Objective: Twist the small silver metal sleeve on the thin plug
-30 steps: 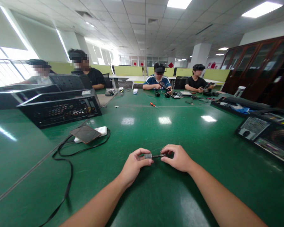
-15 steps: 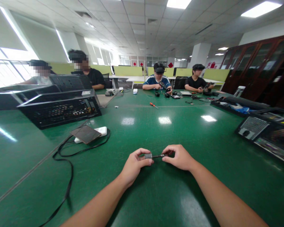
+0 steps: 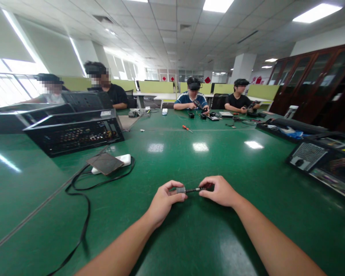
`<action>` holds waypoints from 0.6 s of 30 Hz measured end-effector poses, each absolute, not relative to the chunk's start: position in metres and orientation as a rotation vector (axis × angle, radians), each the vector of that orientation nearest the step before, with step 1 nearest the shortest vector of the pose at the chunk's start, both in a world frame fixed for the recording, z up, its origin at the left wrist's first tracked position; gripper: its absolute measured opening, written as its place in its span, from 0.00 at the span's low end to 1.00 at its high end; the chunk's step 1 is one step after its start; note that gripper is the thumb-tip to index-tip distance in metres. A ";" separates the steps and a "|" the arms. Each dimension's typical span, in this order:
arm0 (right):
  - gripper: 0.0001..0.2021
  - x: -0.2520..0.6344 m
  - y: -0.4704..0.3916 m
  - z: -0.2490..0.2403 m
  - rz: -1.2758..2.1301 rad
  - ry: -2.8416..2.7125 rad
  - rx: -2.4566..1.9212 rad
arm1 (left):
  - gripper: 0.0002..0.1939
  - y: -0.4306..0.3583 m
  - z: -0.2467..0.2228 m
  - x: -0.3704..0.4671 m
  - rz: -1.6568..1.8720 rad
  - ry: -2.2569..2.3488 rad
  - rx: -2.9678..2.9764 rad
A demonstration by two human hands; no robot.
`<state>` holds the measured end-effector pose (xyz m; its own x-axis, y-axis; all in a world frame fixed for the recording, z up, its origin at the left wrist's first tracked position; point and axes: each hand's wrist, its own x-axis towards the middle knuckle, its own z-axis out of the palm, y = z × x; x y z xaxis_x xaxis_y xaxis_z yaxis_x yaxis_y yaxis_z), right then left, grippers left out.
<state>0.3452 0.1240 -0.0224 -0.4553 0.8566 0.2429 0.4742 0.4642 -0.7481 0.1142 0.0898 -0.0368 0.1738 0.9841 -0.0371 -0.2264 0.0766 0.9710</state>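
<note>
Between the thumb and fingers of my left hand (image 3: pixel 163 197) is a small grey metal cylinder (image 3: pixel 180 190). A thin dark rod (image 3: pixel 192 190) sticks out of it to the right, lying nearly level just above the green table. My right hand (image 3: pixel 218 191) has its thumb and fingers curled around the rod's far end. A dark, ribbed piece (image 3: pixel 201 188), like a coil or screw thread, shows there between the fingertips. The rest of that end is hidden by the fingers.
On the green table (image 3: pixel 172 161) a dark flat plate (image 3: pixel 105 164) rests over a white power strip (image 3: pixel 127 159) with a black cable. Open computer cases stand at left (image 3: pixel 74 134) and right (image 3: pixel 327 161). An orange screwdriver (image 3: pixel 186 128) lies ahead. Several people sit across.
My right thumb and fingers have shifted slightly right along the rod, so a bit more of the ribbed end shows. My left hand keeps its hold on the cylinder.
</note>
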 end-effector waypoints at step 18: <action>0.11 0.389 0.143 -0.020 0.971 -2.094 -1.312 | 0.18 0.090 -0.041 0.112 1.147 0.930 1.072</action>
